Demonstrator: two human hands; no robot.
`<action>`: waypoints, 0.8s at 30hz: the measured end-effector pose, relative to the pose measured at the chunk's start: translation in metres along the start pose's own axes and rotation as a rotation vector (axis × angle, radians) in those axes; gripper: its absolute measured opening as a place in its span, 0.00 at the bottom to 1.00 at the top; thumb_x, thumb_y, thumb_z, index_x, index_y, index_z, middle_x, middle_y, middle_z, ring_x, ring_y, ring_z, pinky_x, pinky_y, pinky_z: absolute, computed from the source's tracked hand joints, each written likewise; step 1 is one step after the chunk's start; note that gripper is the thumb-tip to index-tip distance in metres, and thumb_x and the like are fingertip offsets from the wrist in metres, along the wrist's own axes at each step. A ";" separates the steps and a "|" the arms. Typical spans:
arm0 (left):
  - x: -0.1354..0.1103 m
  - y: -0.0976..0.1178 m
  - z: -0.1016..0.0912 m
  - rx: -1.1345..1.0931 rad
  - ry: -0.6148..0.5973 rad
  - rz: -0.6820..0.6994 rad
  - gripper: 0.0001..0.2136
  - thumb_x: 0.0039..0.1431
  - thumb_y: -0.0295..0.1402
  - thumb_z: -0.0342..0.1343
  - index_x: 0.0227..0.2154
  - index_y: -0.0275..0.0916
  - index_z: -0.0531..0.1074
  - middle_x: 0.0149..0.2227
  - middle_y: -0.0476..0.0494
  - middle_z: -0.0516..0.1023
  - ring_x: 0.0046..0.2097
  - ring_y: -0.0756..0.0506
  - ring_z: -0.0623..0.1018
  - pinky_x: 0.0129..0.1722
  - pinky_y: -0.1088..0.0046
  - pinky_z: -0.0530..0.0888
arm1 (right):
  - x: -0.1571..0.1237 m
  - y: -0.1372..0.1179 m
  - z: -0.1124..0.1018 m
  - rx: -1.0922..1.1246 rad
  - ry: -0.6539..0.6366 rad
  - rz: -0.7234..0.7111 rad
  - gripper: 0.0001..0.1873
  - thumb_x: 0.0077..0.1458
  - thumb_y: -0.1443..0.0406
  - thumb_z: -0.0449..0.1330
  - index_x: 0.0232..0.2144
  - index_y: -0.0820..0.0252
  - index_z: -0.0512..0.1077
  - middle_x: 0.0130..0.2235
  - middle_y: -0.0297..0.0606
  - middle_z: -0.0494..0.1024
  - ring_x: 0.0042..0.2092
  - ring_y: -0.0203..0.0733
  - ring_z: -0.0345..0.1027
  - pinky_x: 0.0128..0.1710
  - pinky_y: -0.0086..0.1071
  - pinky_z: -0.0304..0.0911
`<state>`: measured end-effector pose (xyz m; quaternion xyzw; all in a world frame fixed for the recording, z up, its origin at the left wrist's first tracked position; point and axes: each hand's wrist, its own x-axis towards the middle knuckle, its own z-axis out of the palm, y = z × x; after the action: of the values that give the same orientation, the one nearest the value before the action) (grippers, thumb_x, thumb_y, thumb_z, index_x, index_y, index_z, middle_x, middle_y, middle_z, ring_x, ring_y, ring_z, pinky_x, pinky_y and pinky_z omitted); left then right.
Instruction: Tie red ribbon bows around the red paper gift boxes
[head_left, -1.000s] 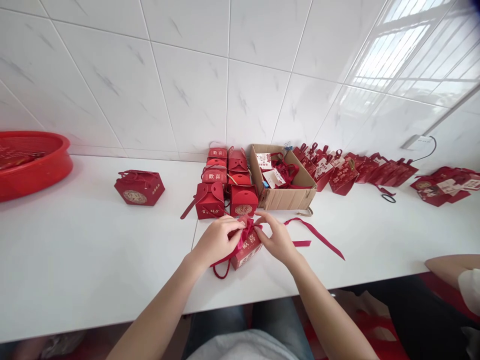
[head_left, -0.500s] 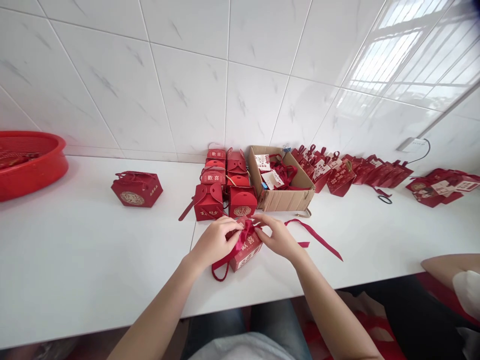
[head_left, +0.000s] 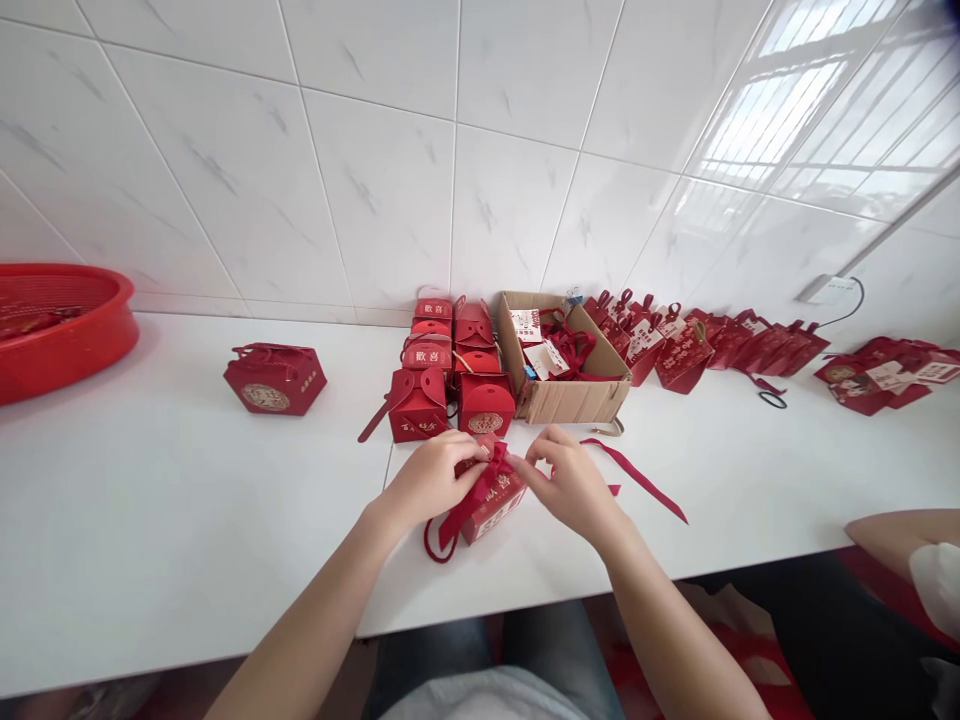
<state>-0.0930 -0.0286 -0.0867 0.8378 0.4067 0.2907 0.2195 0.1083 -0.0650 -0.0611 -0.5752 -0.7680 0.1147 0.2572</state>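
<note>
A red gift box (head_left: 496, 508) with pale lettering lies on the table in front of me, a dark red cord loop at its near left. Over its top sits a red ribbon bow (head_left: 496, 460), one tail hanging toward the near left. My left hand (head_left: 439, 475) pinches the bow's left side, its thumb and fingers closed on the ribbon. On the other side, my right hand (head_left: 564, 480) has thumb and forefinger pinched at the bow's right part. A ribbon length (head_left: 637, 475) trails across the table beyond my right hand.
Several red boxes (head_left: 418, 405) stand behind my hands, beside a cardboard box (head_left: 574, 403) holding ribbons and cards. One red box (head_left: 275, 380) and a red basket (head_left: 112, 345) are at left. Tagged red boxes (head_left: 681, 355), scissors (head_left: 771, 398) and another person's arm (head_left: 892, 525) are at right.
My right hand has drawn slightly right, its fingers more curled. The bow looks smaller and neater, and its left tail now hangs straighter over the box.
</note>
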 end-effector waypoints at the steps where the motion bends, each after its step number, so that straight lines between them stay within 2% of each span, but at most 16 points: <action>1: 0.002 0.000 -0.003 -0.002 -0.034 0.004 0.09 0.59 0.31 0.52 0.36 0.43 0.78 0.38 0.45 0.79 0.41 0.44 0.77 0.41 0.69 0.74 | 0.001 -0.002 0.006 0.038 -0.030 0.015 0.19 0.56 0.53 0.57 0.20 0.58 0.67 0.28 0.37 0.71 0.30 0.39 0.65 0.29 0.30 0.58; 4: 0.009 -0.002 -0.014 -0.019 -0.152 0.027 0.10 0.59 0.31 0.51 0.35 0.44 0.78 0.39 0.47 0.80 0.41 0.44 0.78 0.40 0.70 0.74 | 0.004 -0.007 0.025 0.132 -0.142 0.079 0.21 0.50 0.51 0.61 0.17 0.58 0.66 0.23 0.34 0.70 0.23 0.36 0.60 0.22 0.29 0.52; 7: 0.017 -0.002 -0.025 -0.064 -0.254 0.052 0.10 0.59 0.31 0.51 0.34 0.44 0.78 0.39 0.47 0.80 0.40 0.44 0.78 0.39 0.72 0.73 | 0.006 -0.007 0.035 0.194 -0.122 0.124 0.21 0.52 0.54 0.60 0.15 0.58 0.63 0.19 0.32 0.68 0.21 0.34 0.56 0.21 0.28 0.50; 13: 0.030 0.004 -0.040 -0.065 -0.352 0.017 0.08 0.55 0.33 0.52 0.28 0.42 0.76 0.32 0.47 0.80 0.32 0.45 0.77 0.28 0.74 0.69 | 0.004 -0.007 0.035 0.242 -0.144 0.126 0.19 0.52 0.62 0.56 0.14 0.58 0.57 0.17 0.30 0.63 0.21 0.32 0.52 0.20 0.27 0.48; 17: 0.032 0.007 -0.039 -0.015 -0.385 -0.007 0.06 0.54 0.32 0.51 0.28 0.41 0.73 0.27 0.49 0.77 0.25 0.48 0.72 0.23 0.74 0.64 | 0.004 -0.004 0.032 0.293 -0.143 0.113 0.17 0.51 0.59 0.59 0.17 0.57 0.60 0.20 0.30 0.66 0.23 0.34 0.56 0.21 0.28 0.52; 20: 0.029 0.008 -0.033 -0.070 -0.327 -0.060 0.06 0.55 0.34 0.50 0.29 0.40 0.71 0.26 0.49 0.76 0.25 0.49 0.71 0.24 0.75 0.65 | 0.006 0.004 0.030 0.348 -0.008 0.089 0.13 0.53 0.56 0.58 0.24 0.57 0.65 0.29 0.35 0.71 0.30 0.38 0.64 0.29 0.31 0.61; 22: 0.027 0.009 -0.028 -0.128 -0.269 -0.095 0.07 0.56 0.35 0.50 0.28 0.40 0.70 0.28 0.49 0.76 0.27 0.49 0.72 0.27 0.74 0.68 | 0.007 0.011 0.031 0.390 0.057 0.075 0.09 0.55 0.59 0.56 0.34 0.57 0.66 0.37 0.39 0.73 0.38 0.41 0.68 0.36 0.34 0.64; 24: 0.024 0.009 -0.023 -0.192 -0.225 -0.115 0.07 0.56 0.35 0.50 0.29 0.40 0.70 0.30 0.48 0.76 0.29 0.48 0.74 0.29 0.73 0.70 | 0.006 0.017 0.033 0.444 0.020 0.057 0.15 0.54 0.63 0.56 0.45 0.56 0.62 0.40 0.39 0.74 0.42 0.42 0.69 0.40 0.35 0.65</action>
<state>-0.0916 -0.0110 -0.0571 0.8156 0.3970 0.2195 0.3591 0.1037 -0.0500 -0.0947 -0.5271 -0.7047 0.2823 0.3818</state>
